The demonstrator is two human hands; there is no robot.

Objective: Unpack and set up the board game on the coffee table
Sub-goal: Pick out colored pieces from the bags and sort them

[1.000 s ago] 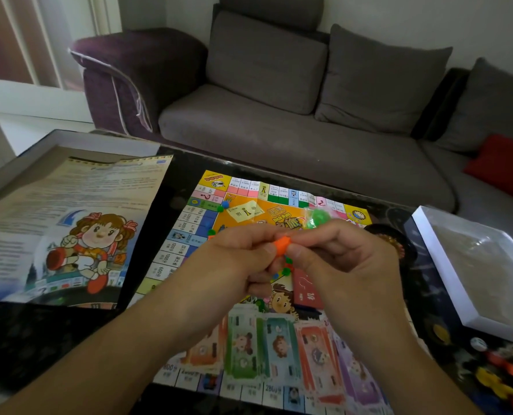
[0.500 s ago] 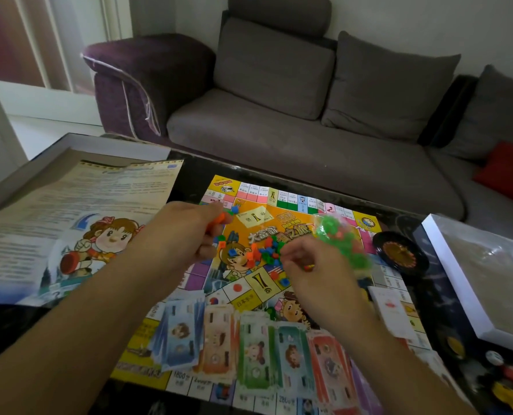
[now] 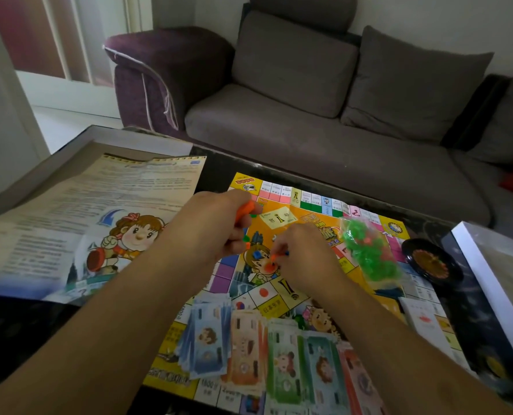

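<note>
Right hand (image 3: 303, 253) has dropped from the green bag (image 3: 369, 250) to pinch small pieces; left hand (image 3: 222, 223) grips an orange piece (image 3: 244, 208), sorting them on the board (image 3: 309, 217).

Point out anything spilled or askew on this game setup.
Small coloured pieces lie scattered loose at the middle of the board, and the banknote piles along its near edge fan out unevenly.

Board (image 3: 315, 211) edge squares: "1800", "2000"; other print too blurry.
</note>
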